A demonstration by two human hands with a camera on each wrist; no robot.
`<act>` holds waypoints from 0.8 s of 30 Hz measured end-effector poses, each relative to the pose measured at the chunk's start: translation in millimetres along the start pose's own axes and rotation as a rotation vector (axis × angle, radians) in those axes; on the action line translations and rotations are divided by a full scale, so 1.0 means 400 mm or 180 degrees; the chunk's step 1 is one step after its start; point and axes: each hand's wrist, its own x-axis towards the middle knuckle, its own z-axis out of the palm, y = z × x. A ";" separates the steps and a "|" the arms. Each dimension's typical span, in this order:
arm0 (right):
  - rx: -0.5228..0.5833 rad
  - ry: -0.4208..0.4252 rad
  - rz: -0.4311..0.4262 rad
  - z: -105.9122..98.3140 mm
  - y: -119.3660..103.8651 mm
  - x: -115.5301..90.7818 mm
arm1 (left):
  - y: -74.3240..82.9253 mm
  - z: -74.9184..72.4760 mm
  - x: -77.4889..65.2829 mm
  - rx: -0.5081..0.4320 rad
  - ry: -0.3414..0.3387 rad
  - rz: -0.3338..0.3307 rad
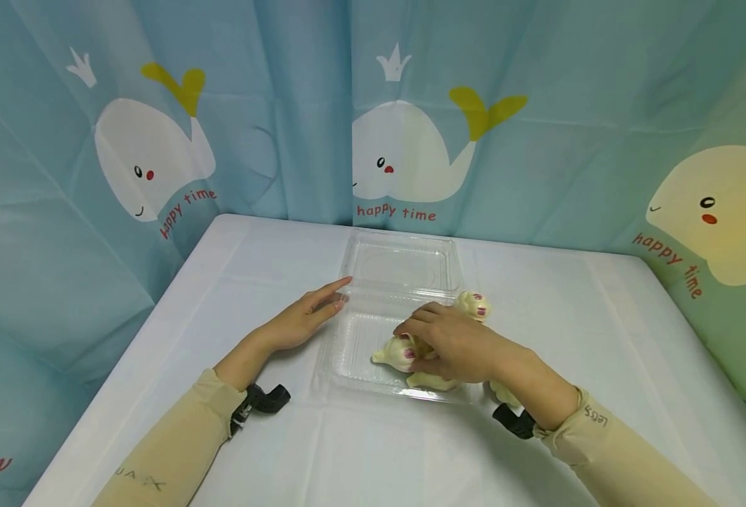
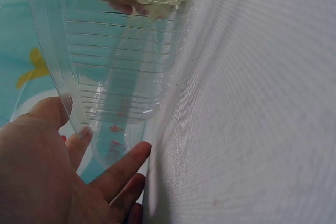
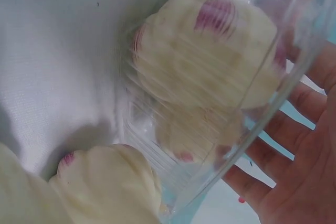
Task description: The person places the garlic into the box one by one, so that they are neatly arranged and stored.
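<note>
A clear plastic clamshell box (image 1: 354, 345) lies open on the table, its lid (image 1: 401, 260) folded back toward the curtain. Over the box's right half, my right hand (image 1: 458, 345) grips a garlic bulb (image 1: 397, 354) between thumb and fingers. Another garlic bulb (image 1: 433, 382) lies in the box below that hand, and through the clear wall bulbs (image 3: 210, 51) show in the right wrist view. At the left side of the box is my left hand (image 1: 297, 322), fingers extended, fingertips right at the rim (image 2: 58, 77).
Outside the box, one garlic bulb (image 1: 472, 305) sits by its far right corner. Another bulb (image 1: 504, 394) is partly hidden beneath the right wrist. A white cloth covers the table (image 1: 601, 338), and a blue whale-print curtain (image 1: 310, 141) hangs behind it.
</note>
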 end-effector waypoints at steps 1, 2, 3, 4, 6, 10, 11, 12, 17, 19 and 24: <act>0.0010 -0.0009 0.0011 -0.002 -0.001 -0.001 | -0.001 0.000 0.000 -0.0008 -0.0001 0.0005; 0.0011 0.0001 0.0001 -0.004 0.000 -0.001 | -0.001 0.001 0.001 -0.0020 -0.0003 0.0022; 0.0012 0.0001 0.0007 -0.007 -0.001 -0.002 | -0.002 0.002 0.001 -0.0034 -0.0010 0.0049; 0.0015 -0.0009 0.0025 -0.010 -0.001 -0.004 | -0.003 0.002 0.002 -0.0044 -0.0015 0.0066; 0.0043 -0.0023 0.0072 -0.017 0.000 -0.008 | -0.003 0.003 0.001 -0.0043 -0.0010 0.0067; 0.0084 -0.0045 0.0198 -0.031 0.003 -0.019 | 0.000 0.003 -0.001 -0.0023 0.0005 0.0058; 0.0094 -0.0034 0.0213 -0.034 0.004 -0.021 | -0.001 0.003 -0.001 -0.0019 0.0009 0.0050; 0.0088 -0.0012 0.0214 -0.037 0.006 -0.023 | 0.000 0.003 -0.001 -0.0027 0.0007 0.0056; 0.0082 0.0063 0.0284 -0.058 0.016 -0.036 | -0.002 0.002 -0.001 -0.0084 -0.0023 0.0103; 0.0079 0.0064 0.0347 -0.068 0.022 -0.041 | -0.002 0.002 0.000 -0.0111 -0.0035 0.0140; 0.0052 0.0101 0.0432 -0.094 0.039 -0.050 | -0.002 0.002 0.001 -0.0129 -0.0043 0.0157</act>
